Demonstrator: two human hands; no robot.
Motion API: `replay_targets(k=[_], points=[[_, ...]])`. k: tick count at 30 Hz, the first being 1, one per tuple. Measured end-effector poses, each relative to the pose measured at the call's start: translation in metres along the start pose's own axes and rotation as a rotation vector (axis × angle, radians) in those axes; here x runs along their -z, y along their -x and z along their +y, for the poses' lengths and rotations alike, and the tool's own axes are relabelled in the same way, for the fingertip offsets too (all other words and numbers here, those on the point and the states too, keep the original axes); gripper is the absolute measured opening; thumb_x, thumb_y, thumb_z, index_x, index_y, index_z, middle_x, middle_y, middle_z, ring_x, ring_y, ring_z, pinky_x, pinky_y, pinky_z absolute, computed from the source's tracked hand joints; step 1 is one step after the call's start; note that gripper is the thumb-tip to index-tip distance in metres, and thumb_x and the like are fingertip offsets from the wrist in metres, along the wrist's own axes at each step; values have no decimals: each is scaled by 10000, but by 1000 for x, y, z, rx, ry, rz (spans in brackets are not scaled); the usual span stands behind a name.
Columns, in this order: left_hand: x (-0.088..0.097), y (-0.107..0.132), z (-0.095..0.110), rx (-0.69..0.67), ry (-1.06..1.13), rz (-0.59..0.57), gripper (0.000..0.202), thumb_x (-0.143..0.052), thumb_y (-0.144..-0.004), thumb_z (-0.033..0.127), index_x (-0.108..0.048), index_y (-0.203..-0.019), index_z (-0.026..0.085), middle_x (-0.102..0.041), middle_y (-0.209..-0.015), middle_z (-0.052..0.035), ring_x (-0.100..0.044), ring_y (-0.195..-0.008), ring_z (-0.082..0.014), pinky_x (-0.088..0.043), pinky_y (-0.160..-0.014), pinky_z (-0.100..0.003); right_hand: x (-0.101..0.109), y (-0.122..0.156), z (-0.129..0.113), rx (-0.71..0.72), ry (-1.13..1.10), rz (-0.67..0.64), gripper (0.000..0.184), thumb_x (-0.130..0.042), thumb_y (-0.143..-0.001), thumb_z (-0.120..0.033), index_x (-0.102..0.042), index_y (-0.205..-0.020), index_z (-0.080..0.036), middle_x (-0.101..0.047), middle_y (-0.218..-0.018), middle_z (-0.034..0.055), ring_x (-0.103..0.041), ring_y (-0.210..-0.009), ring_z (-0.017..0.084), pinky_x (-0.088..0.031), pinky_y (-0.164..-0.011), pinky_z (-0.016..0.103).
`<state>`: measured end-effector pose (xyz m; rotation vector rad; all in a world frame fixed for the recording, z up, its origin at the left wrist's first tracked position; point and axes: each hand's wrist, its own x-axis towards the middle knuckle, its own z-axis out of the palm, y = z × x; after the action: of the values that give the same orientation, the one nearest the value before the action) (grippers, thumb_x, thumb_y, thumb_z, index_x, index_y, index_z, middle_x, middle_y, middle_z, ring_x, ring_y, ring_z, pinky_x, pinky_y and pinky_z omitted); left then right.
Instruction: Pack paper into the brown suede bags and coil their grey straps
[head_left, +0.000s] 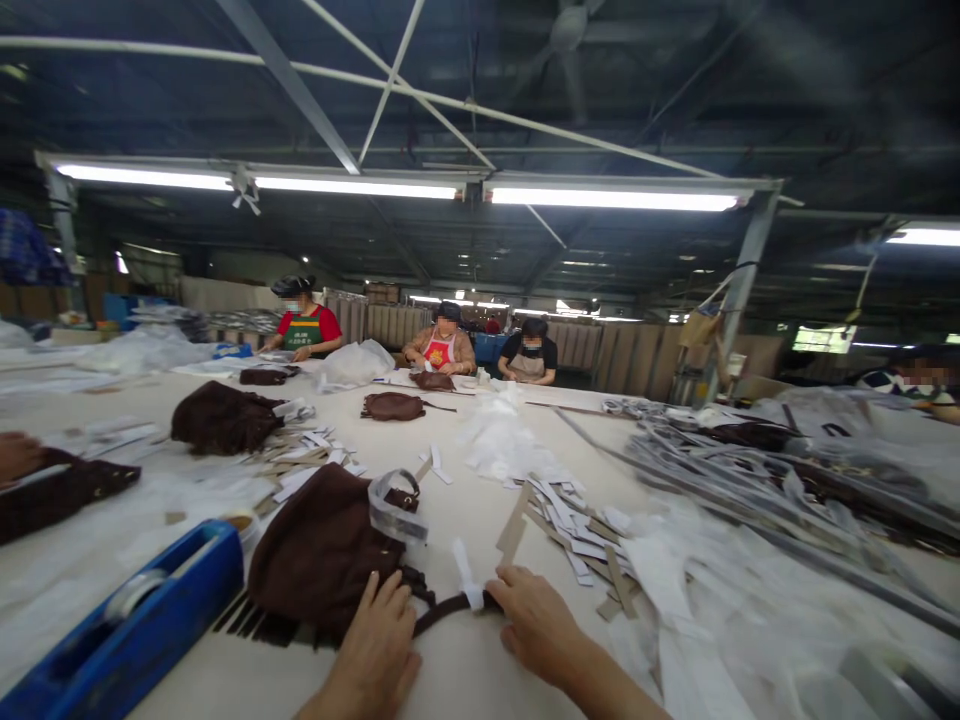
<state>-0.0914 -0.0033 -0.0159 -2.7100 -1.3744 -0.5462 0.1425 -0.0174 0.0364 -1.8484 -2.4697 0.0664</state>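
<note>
A dark brown fringed handbag [319,550] lies on the table in front of me, its handle [397,505] wrapped in clear plastic. My left hand [379,640] rests at the bag's lower right edge, fingers stretched out and open. A brown strap [441,612] runs from beside that hand to the right, with a white strip [468,575] around it. My right hand [540,625] is closed on the strap just right of the strip; the part under its fingers is hidden.
A blue tape dispenser [142,630] stands at near left. Paper and card strips [574,525] lie loose at right, near plastic film [780,600] and long wrapped straps [720,480]. Other brown bags [225,418] lie farther off. A co-worker's hand [19,455] shows at left; several people work across the table.
</note>
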Motion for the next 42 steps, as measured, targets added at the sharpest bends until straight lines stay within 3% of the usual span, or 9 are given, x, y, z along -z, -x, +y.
replay_targets(k=[5, 9, 15, 19, 26, 32, 35, 38, 42], points=[[-22, -3, -18, -45, -7, 20, 311, -437, -722, -22, -606, -882, 184, -664, -1042, -63, -494, -1233, -257, -255, -1124, -570, -9, -4, 9, 5, -5, 16, 222, -538, -738, -136, -649, -931, -148, -653, -1044, 104, -570, -1018, 256, -377, -908, 346], [-8, 5, -28, -97, 46, 41, 312, -392, -726, -54, -564, -803, 195, -651, -968, -28, -484, -1233, -212, -229, -1142, -526, 1, 19, 9, 31, -80, 29, 192, -499, -763, -185, -635, -899, -188, -666, -958, 67, -588, -907, 231, -391, -772, 315], [29, 12, 22, -103, 231, -86, 439, -510, -677, 36, -534, -1078, 212, -589, -1186, -61, -409, -1276, -252, -121, -1147, -574, 13, 59, -12, 61, -245, 1, 167, -533, -738, -212, -636, -869, -211, -670, -912, 39, -579, -875, 206, -370, -741, 291], [24, 13, 48, -118, 304, -160, 254, -478, -755, 46, -571, -921, 214, -631, -1039, -46, -466, -1201, -219, -120, -1147, -539, 10, 79, -27, 52, -218, -37, 165, -558, -737, -204, -643, -878, -221, -674, -943, 46, -578, -901, 230, -358, -749, 309], [33, 33, 49, -110, 454, -222, 235, -479, -777, 54, -606, -852, 237, -625, -950, 6, -522, -1070, -174, -48, -1145, -532, -8, 102, -37, 20, -461, -84, 121, -640, -691, -213, -641, -811, -230, -686, -828, -12, -595, -782, 167, -352, -664, 239], [37, 46, 57, -71, 541, -200, 236, -461, -809, 66, -622, -843, 234, -588, -866, 22, -545, -946, -133, -11, -1156, -475, 2, 99, -42, 37, -697, -63, 61, -578, -747, -241, -624, -736, -203, -647, -738, -13, -575, -713, 143, -388, -651, 229], [27, 48, 57, -44, 556, -169, 216, -467, -786, 52, -602, -818, 218, -572, -829, 26, -546, -903, -128, -5, -1154, -470, 6, 96, -47, 151, -671, 44, 165, -570, -728, -204, -630, -882, -210, -651, -933, 21, -585, -833, 164, -417, -764, 258], [21, 47, 56, -42, 548, -157, 192, -461, -782, 51, -572, -799, 207, -556, -790, 26, -538, -869, -133, -50, -1148, -464, 2, 96, -53, 247, -559, 7, 421, -587, -663, -147, -617, -1074, -232, -637, -1106, 53, -568, -991, 221, -403, -877, 314], [23, 49, 59, -63, 552, -107, 182, -433, -799, 58, -541, -802, 204, -554, -817, 11, -529, -883, -152, -75, -1131, -477, -10, 93, -56, 209, -648, -66, 365, -495, -746, -136, -621, -1077, -223, -675, -1011, 43, -585, -947, 204, -405, -856, 303]])
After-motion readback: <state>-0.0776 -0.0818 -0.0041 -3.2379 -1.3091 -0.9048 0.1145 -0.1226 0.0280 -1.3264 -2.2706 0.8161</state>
